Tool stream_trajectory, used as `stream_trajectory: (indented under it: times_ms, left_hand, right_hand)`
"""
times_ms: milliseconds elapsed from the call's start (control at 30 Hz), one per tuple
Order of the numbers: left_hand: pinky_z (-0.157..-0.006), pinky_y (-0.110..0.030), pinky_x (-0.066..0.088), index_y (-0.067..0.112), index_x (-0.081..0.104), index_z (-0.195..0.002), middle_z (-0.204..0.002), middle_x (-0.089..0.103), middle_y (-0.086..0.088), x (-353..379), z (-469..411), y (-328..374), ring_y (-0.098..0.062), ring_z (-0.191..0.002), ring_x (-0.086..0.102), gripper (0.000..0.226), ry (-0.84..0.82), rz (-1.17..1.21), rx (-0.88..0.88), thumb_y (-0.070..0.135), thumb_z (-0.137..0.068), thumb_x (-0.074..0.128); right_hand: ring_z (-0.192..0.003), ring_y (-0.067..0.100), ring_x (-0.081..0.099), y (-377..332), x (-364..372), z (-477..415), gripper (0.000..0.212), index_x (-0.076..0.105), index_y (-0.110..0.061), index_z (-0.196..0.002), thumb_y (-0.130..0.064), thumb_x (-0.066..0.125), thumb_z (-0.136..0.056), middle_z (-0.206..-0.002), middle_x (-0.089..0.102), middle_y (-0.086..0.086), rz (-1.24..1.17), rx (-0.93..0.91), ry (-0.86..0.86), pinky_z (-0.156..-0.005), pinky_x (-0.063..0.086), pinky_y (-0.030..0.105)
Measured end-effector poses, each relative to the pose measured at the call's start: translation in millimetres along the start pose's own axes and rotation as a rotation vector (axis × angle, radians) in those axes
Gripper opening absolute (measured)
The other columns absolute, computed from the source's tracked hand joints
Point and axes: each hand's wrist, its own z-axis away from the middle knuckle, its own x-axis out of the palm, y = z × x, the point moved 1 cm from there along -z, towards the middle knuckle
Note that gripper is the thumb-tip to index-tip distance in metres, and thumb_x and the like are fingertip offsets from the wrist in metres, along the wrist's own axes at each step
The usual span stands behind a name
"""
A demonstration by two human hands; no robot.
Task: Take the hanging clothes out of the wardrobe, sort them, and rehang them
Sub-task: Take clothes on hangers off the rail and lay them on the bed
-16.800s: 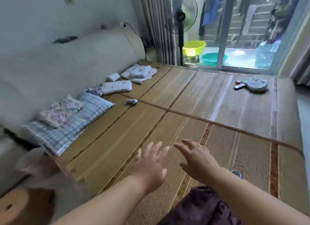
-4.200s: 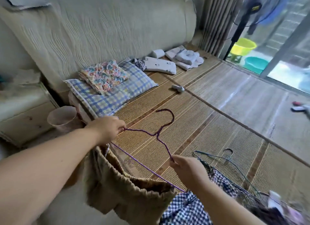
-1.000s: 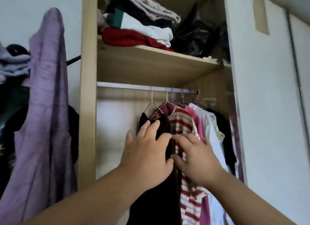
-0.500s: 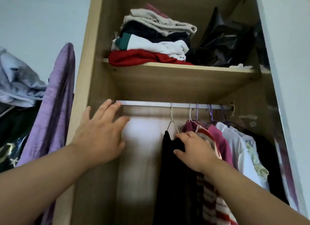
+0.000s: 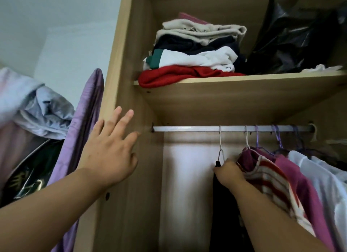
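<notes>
- The right hand (image 5: 229,173) is inside the wardrobe (image 5: 120,54). It is curled down onto the top of the black garment (image 5: 224,204), at the foot of the white wire hanger (image 5: 220,146).
- The black garment hangs leftmost on the rail (image 5: 187,128). The striped top (image 5: 266,178) presses against the right side of the hand, and more clothes crowd toward the rail's right end.
- The left hand (image 5: 109,154) is raised by the wardrobe's left side panel, fingers (image 5: 128,116) straight, spread and holding nothing. Cannot tell whether it touches the panel.
- Key relation: the hanger's hook sits directly above the right hand, and its shank runs straight up to the rail, which lies left to right. The right hand is much the nearer. The hook probably has to go up and off the rail, then out toward the wearer.
- A bare stretch of rail separates the left hand from the hook.
- Writing: none legible on the clothes. The pale marks on the dark item (image 5: 28,178) at lower left are too blurred to read.
</notes>
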Motion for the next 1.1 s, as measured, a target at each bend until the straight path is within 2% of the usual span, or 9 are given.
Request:
stream_trajectory:
  times_ms: [200, 333, 433, 500, 600, 700, 767, 833, 1100]
  left_hand:
    - [-0.103, -0.057, 0.031, 0.019, 0.064, -0.120, -0.150, 0.031, -0.023, 1.9, 1.3, -0.9, -0.045, -0.140, 0.020, 0.061, 0.086, 0.022, -0.029, 0.036, -0.062, 0.056]
    - [-0.104, -0.058, 0.031, 0.017, 0.066, -0.115, -0.149, 0.031, -0.026, 3.6, 2.0, -2.1, -0.048, -0.139, 0.020, 0.056, 0.080, 0.028, -0.009, 0.036, -0.063, 0.056]
    - [-0.104, -0.058, 0.030, 0.016, 0.068, -0.107, -0.148, 0.034, -0.024, 5.5, 3.5, -3.0, -0.048, -0.138, 0.021, 0.050, 0.077, 0.048, -0.006, 0.037, -0.063, 0.056]
    - [-0.104, -0.058, 0.030, 0.016, 0.069, -0.104, -0.148, 0.035, -0.023, 5.7, 3.6, -3.1, -0.048, -0.138, 0.020, 0.048, 0.077, 0.064, 0.000, 0.037, -0.063, 0.056]
    - [-0.104, -0.056, 0.026, 0.018, 0.069, -0.100, -0.148, 0.035, -0.020, 5.0, 4.2, -4.2, -0.047, -0.139, 0.019, 0.045, 0.066, 0.065, 0.007, 0.039, -0.063, 0.055]
    - [-0.105, -0.055, 0.024, 0.018, 0.069, -0.098, -0.148, 0.035, -0.020, 2.3, 3.9, -4.1, -0.047, -0.139, 0.018, 0.043, 0.063, 0.083, 0.013, 0.041, -0.064, 0.053]
    - [-0.105, -0.057, 0.028, 0.017, 0.069, -0.096, -0.148, 0.036, -0.020, 0.8, 4.3, -4.3, -0.047, -0.139, 0.019, 0.043, 0.063, 0.108, 0.018, 0.040, -0.064, 0.053]
    - [-0.105, -0.058, 0.029, 0.017, 0.070, -0.093, -0.147, 0.037, -0.019, 0.2, 4.1, -4.4, -0.048, -0.139, 0.020, 0.041, 0.065, 0.130, 0.026, 0.040, -0.063, 0.053]
    - [-0.106, -0.056, 0.027, 0.017, 0.070, -0.088, -0.145, 0.042, -0.018, 2.2, 3.9, -5.9, -0.047, -0.138, 0.023, 0.037, 0.098, 0.184, 0.042, 0.039, -0.063, 0.054]
  right_hand:
    - [-0.118, 0.037, 0.051, -28.2, 27.2, -6.5, 0.039, 0.051, 0.008, -0.119, -0.023, 0.046, -0.098, -0.127, 0.054, 0.024, -0.070, -0.006, 0.002, -0.090, 0.042, 0.030]
    - [-0.111, 0.033, 0.055, -43.5, 37.0, -5.5, 0.032, 0.056, 0.005, -0.112, -0.020, 0.041, -0.098, -0.121, 0.058, 0.020, -0.018, -0.047, -0.020, -0.073, 0.038, 0.023]
    - [-0.100, 0.033, 0.059, -50.8, 35.7, -8.2, 0.024, 0.060, -0.003, -0.092, -0.018, 0.042, -0.097, -0.110, 0.062, 0.018, -0.021, -0.079, -0.014, -0.070, 0.037, 0.023]
    - [-0.085, 0.030, 0.055, -53.5, 32.8, -8.4, 0.024, 0.050, -0.009, -0.074, -0.017, 0.044, -0.096, -0.095, 0.061, 0.019, -0.020, -0.089, 0.024, -0.066, 0.034, 0.023]
    - [-0.079, 0.030, 0.054, -56.9, 26.4, -5.8, 0.030, 0.044, -0.011, -0.063, -0.015, 0.047, -0.093, -0.078, 0.054, 0.013, -0.031, -0.118, 0.067, -0.064, 0.034, 0.025]
    - [-0.083, 0.029, 0.057, -61.3, 11.8, 1.0, 0.022, 0.057, -0.005, -0.076, -0.014, 0.047, -0.093, -0.081, 0.059, 0.014, 0.040, -0.147, 0.061, -0.067, 0.037, 0.027]
    - [-0.101, 0.031, 0.060, -64.6, 3.9, 2.7, 0.022, 0.064, -0.001, -0.098, -0.013, 0.046, -0.093, -0.104, 0.065, 0.019, 0.102, -0.184, 0.055, -0.080, 0.045, 0.029]
    - [-0.114, 0.030, 0.057, -70.6, -3.6, 7.0, 0.027, 0.063, -0.004, -0.112, -0.015, 0.047, -0.094, -0.120, 0.063, 0.014, 0.160, -0.199, 0.053, -0.092, 0.045, 0.029]
    - [-0.105, 0.035, 0.060, -101.6, -13.8, 29.8, 0.027, 0.063, 0.000, -0.112, -0.012, 0.048, -0.093, -0.111, 0.065, 0.019, 0.027, -0.205, 0.110, -0.088, 0.048, 0.037]
